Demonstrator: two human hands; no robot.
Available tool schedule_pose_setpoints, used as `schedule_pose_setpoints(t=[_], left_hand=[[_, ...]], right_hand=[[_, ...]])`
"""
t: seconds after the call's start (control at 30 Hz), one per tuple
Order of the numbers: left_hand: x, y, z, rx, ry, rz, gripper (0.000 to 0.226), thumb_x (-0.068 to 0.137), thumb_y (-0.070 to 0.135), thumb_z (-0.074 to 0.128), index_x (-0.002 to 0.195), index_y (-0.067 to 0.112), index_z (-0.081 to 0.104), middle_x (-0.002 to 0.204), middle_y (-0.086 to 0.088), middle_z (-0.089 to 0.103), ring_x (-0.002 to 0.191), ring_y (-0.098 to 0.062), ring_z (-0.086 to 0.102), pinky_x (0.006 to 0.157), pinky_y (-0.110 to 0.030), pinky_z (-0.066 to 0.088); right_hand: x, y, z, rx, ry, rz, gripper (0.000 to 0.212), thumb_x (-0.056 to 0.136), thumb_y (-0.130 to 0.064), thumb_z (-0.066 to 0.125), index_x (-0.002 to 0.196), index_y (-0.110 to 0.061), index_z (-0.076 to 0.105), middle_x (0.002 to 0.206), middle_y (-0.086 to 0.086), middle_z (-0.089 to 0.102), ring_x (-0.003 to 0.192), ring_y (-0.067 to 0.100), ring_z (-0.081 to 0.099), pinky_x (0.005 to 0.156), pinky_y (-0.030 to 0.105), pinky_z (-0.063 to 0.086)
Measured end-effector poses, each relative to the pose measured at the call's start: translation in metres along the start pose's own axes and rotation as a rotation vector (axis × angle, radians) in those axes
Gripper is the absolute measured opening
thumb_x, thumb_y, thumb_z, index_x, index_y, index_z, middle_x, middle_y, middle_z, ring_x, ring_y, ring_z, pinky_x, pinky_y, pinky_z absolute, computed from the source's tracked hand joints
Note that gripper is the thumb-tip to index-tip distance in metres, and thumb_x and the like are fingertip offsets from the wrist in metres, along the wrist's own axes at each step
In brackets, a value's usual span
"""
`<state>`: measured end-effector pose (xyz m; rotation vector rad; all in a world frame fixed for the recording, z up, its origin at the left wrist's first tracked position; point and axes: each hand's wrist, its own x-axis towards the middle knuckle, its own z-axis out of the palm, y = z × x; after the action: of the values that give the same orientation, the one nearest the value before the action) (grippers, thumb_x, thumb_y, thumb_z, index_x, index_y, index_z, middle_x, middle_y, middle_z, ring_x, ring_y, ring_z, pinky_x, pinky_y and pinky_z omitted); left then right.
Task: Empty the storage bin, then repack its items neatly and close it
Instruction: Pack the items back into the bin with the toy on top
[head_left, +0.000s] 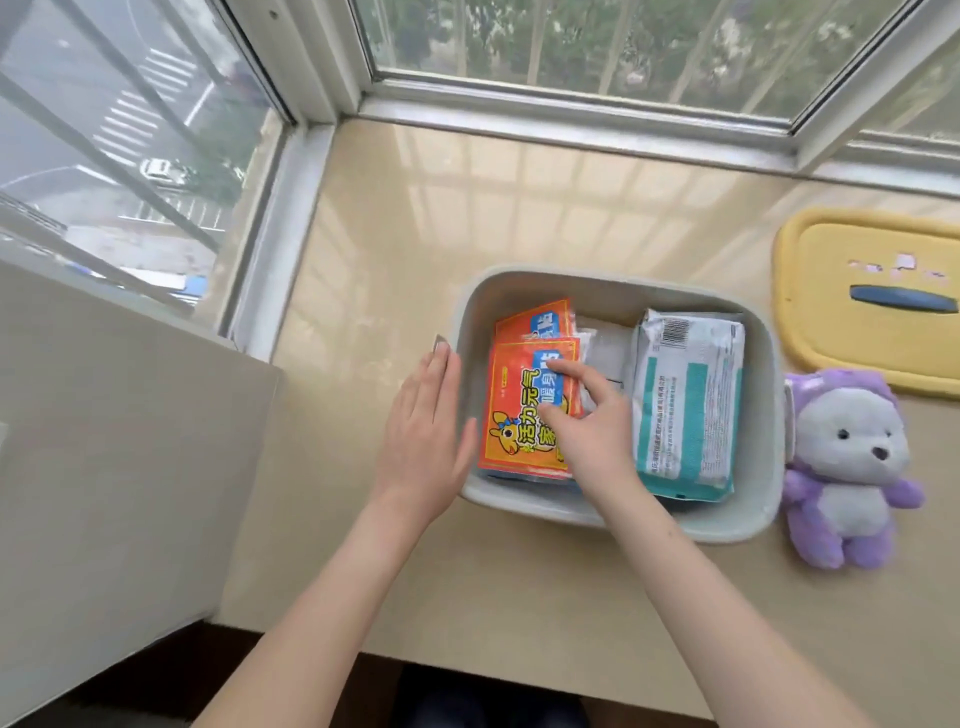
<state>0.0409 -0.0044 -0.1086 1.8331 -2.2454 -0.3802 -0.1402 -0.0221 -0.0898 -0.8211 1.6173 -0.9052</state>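
Note:
A pale grey storage bin (769, 431) stands open on the beige sill. Inside lie two orange packets (519, 410), one overlapping the other on the left, a white and teal pack (685, 405) on the right, and something white (605, 345) between them. My left hand (423, 441) lies flat with straight fingers against the outside of the bin's left wall. My right hand (587, 421) reaches into the bin, its fingertips pressing on the upper orange packet's right edge. The bin's yellow lid (831, 291) lies apart at the far right.
A purple and white plush toy (847, 467) sits just right of the bin, touching its wall. Window frames run along the back and left of the sill. A beige wall panel drops off at the left; the sill's front edge is near me.

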Motion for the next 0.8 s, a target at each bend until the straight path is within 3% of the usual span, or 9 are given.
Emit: schedule_pose_setpoints(t=[0.1,0.2,0.27,0.4,0.53,0.7,0.8], left_hand=[[-0.001,0.0,0.001,-0.05,0.014,-0.012,0.064,0.092,0.024,0.045,0.148,-0.002,0.031,0.156,-0.018,0.029,0.144,-0.03,0.029,0.116,-0.044,0.029],[-0.001,-0.001,0.002,-0.061,0.012,-0.018,0.065,0.09,0.021,0.05,0.148,-0.002,0.031,0.156,-0.017,0.029,0.145,-0.03,0.027,0.115,-0.045,0.03],[-0.001,-0.001,0.002,-0.058,0.011,-0.017,0.065,0.09,0.02,0.05,0.148,-0.002,0.032,0.156,-0.017,0.029,0.145,-0.03,0.027,0.115,-0.045,0.03],[-0.001,-0.001,0.002,-0.06,0.007,-0.023,0.064,0.09,0.021,0.048,0.148,-0.002,0.031,0.157,-0.017,0.029,0.145,-0.029,0.026,0.115,-0.046,0.03],[-0.001,-0.001,0.003,-0.071,0.013,-0.023,0.064,0.091,0.021,0.047,0.149,-0.001,0.03,0.157,-0.017,0.029,0.146,-0.028,0.026,0.115,-0.046,0.03],[-0.002,-0.001,0.005,-0.079,0.026,-0.028,0.065,0.09,0.022,0.044,0.15,0.0,0.029,0.158,-0.015,0.027,0.147,-0.026,0.023,0.116,-0.045,0.028],[-0.001,-0.001,0.006,-0.086,0.033,-0.029,0.065,0.09,0.022,0.044,0.15,0.0,0.03,0.157,-0.015,0.028,0.147,-0.026,0.024,0.117,-0.044,0.028]], right_hand=[[0.012,0.016,0.016,-0.079,-0.003,-0.017,0.045,0.077,0.008,0.065,0.107,-0.025,0.068,0.113,-0.008,0.067,0.08,0.008,0.063,0.061,0.018,0.05],[0.021,0.029,0.029,-0.158,-0.027,-0.022,0.044,0.077,0.004,0.068,0.11,-0.025,0.067,0.12,-0.006,0.064,0.111,0.009,0.06,0.095,0.032,0.051],[0.024,0.035,0.034,-0.249,-0.067,-0.032,0.048,0.078,-0.001,0.071,0.118,-0.024,0.064,0.124,-0.006,0.062,0.115,0.008,0.057,0.103,0.037,0.046],[0.025,0.034,0.033,-0.336,-0.115,-0.055,0.074,0.08,-0.003,0.069,0.141,-0.032,0.04,0.133,-0.008,0.057,0.114,0.008,0.059,0.097,0.032,0.05],[0.024,0.037,0.029,-0.315,-0.093,0.009,0.086,0.083,-0.007,0.064,0.149,-0.035,0.018,0.121,-0.005,0.062,0.1,0.017,0.067,0.089,0.04,0.054],[0.03,0.036,0.036,-0.243,-0.075,0.055,0.085,0.083,-0.007,0.067,0.152,-0.023,0.019,0.122,-0.004,0.063,0.101,0.012,0.065,0.088,0.036,0.055],[0.038,0.034,0.042,-0.299,-0.035,0.001,0.059,0.082,-0.007,0.065,0.136,-0.021,0.047,0.109,-0.009,0.066,0.098,0.009,0.064,0.083,0.029,0.053]])
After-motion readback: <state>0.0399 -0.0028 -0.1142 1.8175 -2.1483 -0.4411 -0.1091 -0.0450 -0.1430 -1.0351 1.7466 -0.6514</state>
